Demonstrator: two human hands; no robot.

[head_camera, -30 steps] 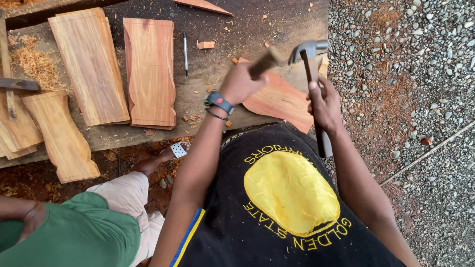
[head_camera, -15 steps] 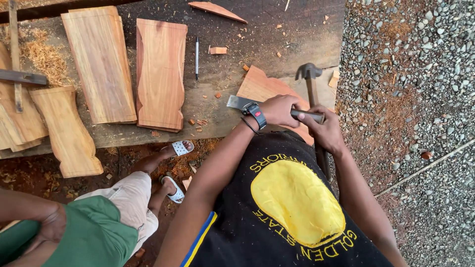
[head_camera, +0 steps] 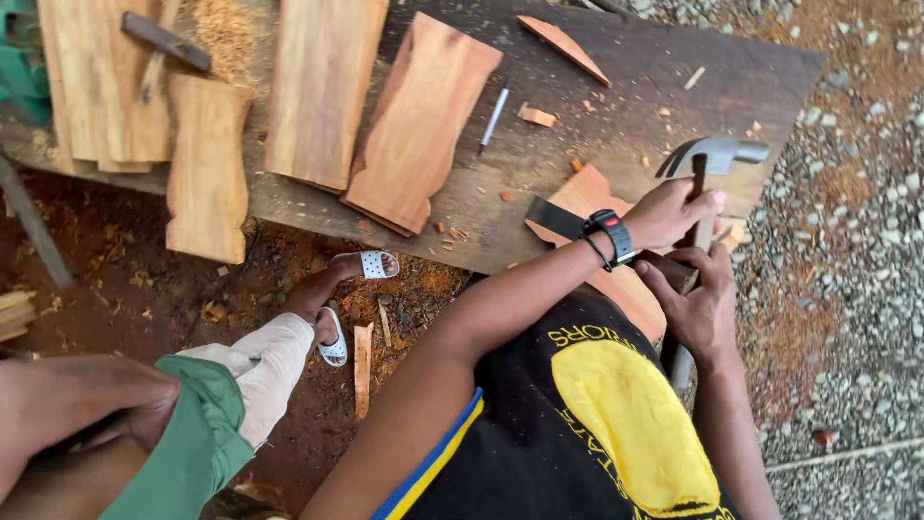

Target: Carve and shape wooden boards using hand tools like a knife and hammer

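My left hand, a black watch on its wrist, is closed around the shaft of a claw hammer just under the steel head. My right hand grips the same shaft lower down. A chisel with a dark flat blade and wooden handle lies under my left wrist, its handle end against my right fingers. Whether either hand grips it I cannot tell. It rests on a reddish shaped board at the near edge of the dark workbench.
Several cut boards lie across the bench with a pen, wood chips and sawdust; a dark tool rests at top left. Another person's green sleeve and white sandals are at lower left. Gravel lies to the right.
The hammer was raised a second ago, then came down beside the chisel. My left hand slid from the chisel towards the hammer's shaft. The view has shifted left.
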